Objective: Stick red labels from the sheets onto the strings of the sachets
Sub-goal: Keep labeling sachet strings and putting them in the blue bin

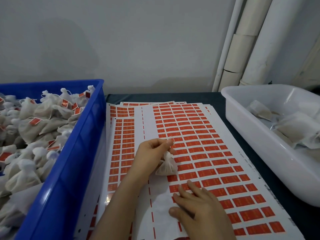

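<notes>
The left hand (152, 153) is raised over the middle of the top label sheet (190, 132) and pinches a small white sachet (167, 168) by its gathered top between thumb and fingertips. The filled pouch hangs below the pinch, just above the sheet. Whether the string itself is caught in the pinch cannot be told.

The right hand (200, 205) lies palm down on the near part of the same sheet. Its fingers (189, 183) are straight and slightly spread, with the tips resting on the red labels (213, 181) and the thumb out to the left on a bare white strip where labels are gone.

The sheet sits on top of a loose stack of similar sheets (121, 144), whose edges show at the left and far sides. All of them lie on a dark table (218, 99).

To the left, touching the stack, stands a blue crate (83, 135) heaped with finished sachets (43, 122), many with red labels on their strings. To the right stands a white tub (251, 132), its near wall just beside the sheets. It holds a few plain sachets (294, 129) towards its right end.

Behind the tub, white pipes (259, 40) run up the grey wall (121, 40) at the far right.
</notes>
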Demonstrator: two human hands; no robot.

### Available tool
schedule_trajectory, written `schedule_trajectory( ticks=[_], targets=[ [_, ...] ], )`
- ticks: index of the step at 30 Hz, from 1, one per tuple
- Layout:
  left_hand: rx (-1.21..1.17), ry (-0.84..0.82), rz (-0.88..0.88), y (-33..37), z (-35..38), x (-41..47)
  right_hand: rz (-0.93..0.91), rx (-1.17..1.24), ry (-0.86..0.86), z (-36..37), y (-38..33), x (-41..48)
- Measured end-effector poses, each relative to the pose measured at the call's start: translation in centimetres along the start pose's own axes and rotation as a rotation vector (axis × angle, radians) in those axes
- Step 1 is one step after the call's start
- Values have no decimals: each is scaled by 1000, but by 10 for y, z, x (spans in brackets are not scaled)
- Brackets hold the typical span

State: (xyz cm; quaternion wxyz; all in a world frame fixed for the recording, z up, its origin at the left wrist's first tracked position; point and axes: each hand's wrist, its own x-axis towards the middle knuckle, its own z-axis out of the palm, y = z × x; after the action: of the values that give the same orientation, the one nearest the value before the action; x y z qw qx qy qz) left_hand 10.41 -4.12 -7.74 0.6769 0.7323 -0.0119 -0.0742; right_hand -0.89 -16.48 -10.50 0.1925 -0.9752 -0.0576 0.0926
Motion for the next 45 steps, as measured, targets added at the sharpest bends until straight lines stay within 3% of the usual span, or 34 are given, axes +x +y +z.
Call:
schedule_trajectory(
  ticks=[5,13,18,25,30,33,36,40,41,45],
  targets=[
    [20,-45,-18,-2,0,1,5,-13,60,1,-4,-1],
    [43,-82,-41,-5,-1,3,-32,-24,387,1,-14,-1],
    [61,-90,-52,-7,-2,5,35,123,296,6,-10,0],
    [77,-109,-51,-10,-2,6,76,168,65,-17,-9,10],
    [81,-112,-49,-10,-3,6,92,139,14,-29,-13,9],
    [81,-113,-55,-9,-3,6,-63,53,112,-22,-13,7],
    [69,-116,-57,-9,-3,6,-89,-133,171,-16,-23,0],
    [87,-106,-61,-9,-3,7,-258,-232,536,3,-13,-2],
    [88,-104,-67,-9,-3,7,-254,-228,557,4,-12,-3],
    [80,-98,-83,-8,-3,6,-123,43,319,-5,-15,-4]
  ],
)
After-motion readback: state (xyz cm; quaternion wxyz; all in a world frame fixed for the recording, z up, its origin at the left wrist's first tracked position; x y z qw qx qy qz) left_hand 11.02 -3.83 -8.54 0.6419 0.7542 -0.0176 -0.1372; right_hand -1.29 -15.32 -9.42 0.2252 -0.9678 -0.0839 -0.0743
